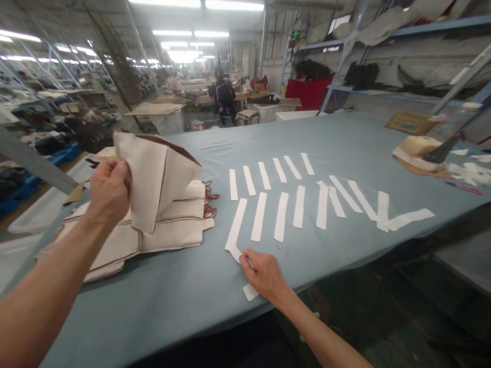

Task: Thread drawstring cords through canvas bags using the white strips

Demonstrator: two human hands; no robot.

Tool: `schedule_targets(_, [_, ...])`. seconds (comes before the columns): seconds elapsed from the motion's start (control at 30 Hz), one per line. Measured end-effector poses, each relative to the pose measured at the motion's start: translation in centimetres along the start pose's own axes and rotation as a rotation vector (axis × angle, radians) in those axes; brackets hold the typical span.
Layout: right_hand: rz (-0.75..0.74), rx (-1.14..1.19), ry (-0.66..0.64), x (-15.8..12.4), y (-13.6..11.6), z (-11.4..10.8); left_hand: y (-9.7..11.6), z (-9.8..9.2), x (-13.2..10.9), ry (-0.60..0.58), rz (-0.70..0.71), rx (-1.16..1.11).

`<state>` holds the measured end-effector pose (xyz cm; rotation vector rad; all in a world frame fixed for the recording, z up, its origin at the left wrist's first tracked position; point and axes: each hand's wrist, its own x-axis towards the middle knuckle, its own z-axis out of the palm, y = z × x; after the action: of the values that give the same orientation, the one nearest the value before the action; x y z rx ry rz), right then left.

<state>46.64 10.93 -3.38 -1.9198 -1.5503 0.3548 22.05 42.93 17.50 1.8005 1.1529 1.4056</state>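
Left hand (109, 189): closed on the edge of a cream fabric piece (148, 179), which is held raised at left of centre.
Right hand (264, 273): fingertips pinched together on a white strip (233, 253) at lower centre.
Blue-covered table (172, 301): stretched across most of the frame.
Fabric stack (172, 239): cream, brown-edged pieces, piled at centre left beneath the raised piece.
White strips (259, 217): laid in rough rows from centre to right, some overlapped.
Possible trouble: a neighbouring strip could be dragged askew if caught by the pinched one; the stack could be disturbed if brushed by the raised piece.
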Motion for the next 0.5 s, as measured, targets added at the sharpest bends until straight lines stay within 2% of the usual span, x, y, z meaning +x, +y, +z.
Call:
schedule_targets(0.1, [-0.021,-0.074,-0.02,0.0,0.0,0.2,4.0,-1.7,3.3,0.109,0.059,-0.184])
schedule_targets(0.2, [-0.025,-0.151,-0.038,0.0,0.0,0.1,8.0,-4.0,3.4,0.129,0.151,-0.293])
schedule_targets(0.27, [-0.02,-0.204,-0.047,0.1,-0.1,-0.1,10.2,-5.8,2.0,0.111,0.168,-0.389])
schedule_targets(0.33, [-0.013,-0.26,-0.054,0.1,-0.4,-0.4,11.5,-7.7,-0.1,0.113,0.115,-0.473])
schedule_targets(0.4, [-0.016,-0.322,-0.065,0.0,-1.0,-0.6,11.9,-9.7,-2.3,0.124,0.046,-0.482])
schedule_targets(0.5, [-0.028,-0.429,-0.086,-0.4,-2.3,-1.0,11.3,-12.5,-5.7,0.121,-0.055,-0.416])
